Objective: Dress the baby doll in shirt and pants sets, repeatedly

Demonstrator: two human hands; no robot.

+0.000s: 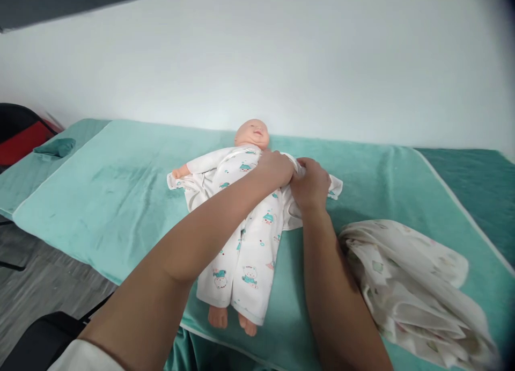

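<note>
A baby doll (252,133) lies on its back on the green-covered bed, head toward the wall and bare feet toward me. It wears white printed baby clothes (245,242) with small bears and teal shapes. At the doll's shoulder on my right, my left hand (277,168) is closed on the upper part of the white baby shirt. Right beside it, my right hand (310,182) has its fingers bent around the shirt's sleeve, whose cuff (335,187) sticks out beyond. The doll's arm on this side is hidden. Its other arm (182,171) lies stretched out to the left.
A crumpled white printed cloth (410,285) lies on the green cover (120,199) by my right forearm. Behind the bed rises a white wall (257,54). A black and red chair (24,135) stands at the far left, and a black object (48,339) shows at lower left.
</note>
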